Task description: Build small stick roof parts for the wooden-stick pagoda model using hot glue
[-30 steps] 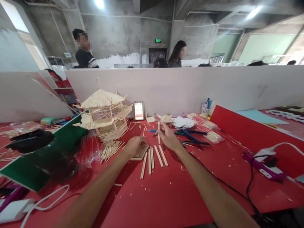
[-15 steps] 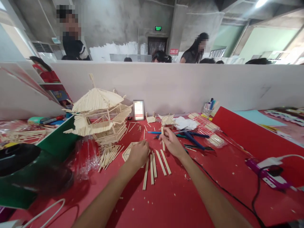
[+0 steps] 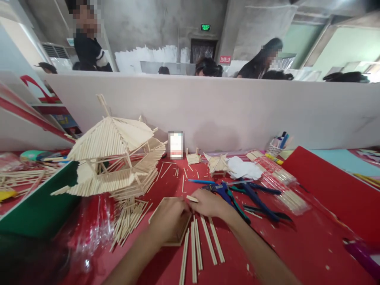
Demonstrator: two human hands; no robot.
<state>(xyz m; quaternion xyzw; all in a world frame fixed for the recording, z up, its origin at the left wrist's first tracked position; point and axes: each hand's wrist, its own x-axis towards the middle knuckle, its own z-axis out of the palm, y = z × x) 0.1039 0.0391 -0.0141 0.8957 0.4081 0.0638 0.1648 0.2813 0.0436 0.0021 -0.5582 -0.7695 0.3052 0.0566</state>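
Observation:
My right hand (image 3: pixel 209 204) is closed around a short pale wooden stick piece (image 3: pixel 192 198), whose end pokes out beyond the fingers. My left hand (image 3: pixel 170 217), fingers curled down, reaches over a hexagonal stick frame (image 3: pixel 172 243) lying on the red table. Its fingertips are hidden at the frame's right side, close to my right fingers, so I cannot make out what they pinch. Several glued-looking stick pairs (image 3: pixel 194 251) lie in a row just in front of the hands. A blue glue gun (image 3: pixel 224 192) rests right behind my right wrist.
At left stands a large stick-built pavilion (image 3: pixel 114 138), beside a pile of sticks (image 3: pixel 129 221) and clear plastic wrapping (image 3: pixel 89 229). Pliers (image 3: pixel 261 198), white tissue (image 3: pixel 245 168), a tiny stick pavilion (image 3: pixel 218 163) and packaged sticks (image 3: pixel 285 190) lie at right. A white partition (image 3: pixel 249 114) closes the back.
My right hand has come left and nearer, bringing the stick from upright to nearly level beside my left hand. The view has shifted, and the table things appear larger and lower.

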